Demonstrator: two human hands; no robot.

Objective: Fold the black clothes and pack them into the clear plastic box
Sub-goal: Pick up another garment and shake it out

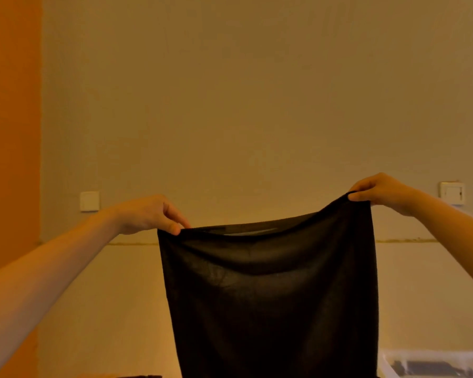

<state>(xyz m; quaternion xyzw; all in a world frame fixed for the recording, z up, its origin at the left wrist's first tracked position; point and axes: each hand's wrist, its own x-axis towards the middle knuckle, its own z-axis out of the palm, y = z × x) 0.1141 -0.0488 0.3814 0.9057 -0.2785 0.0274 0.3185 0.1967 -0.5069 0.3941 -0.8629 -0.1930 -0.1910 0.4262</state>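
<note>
A thin black garment (273,304) hangs in the air in front of me, stretched flat between both hands and running out of the bottom of the frame. My left hand (150,215) pinches its upper left corner. My right hand (380,190), held a little higher, pinches the upper right corner. The top edge sags between them, with a pale label showing just inside it. The clear plastic box (432,364) shows at the bottom right, with something dark lying inside it.
A plain wall fills the view, with a wall switch (89,201) on the left and a second wall plate (451,192) on the right. An orange panel (11,132) runs down the far left. A dark edge (137,375) shows at the bottom.
</note>
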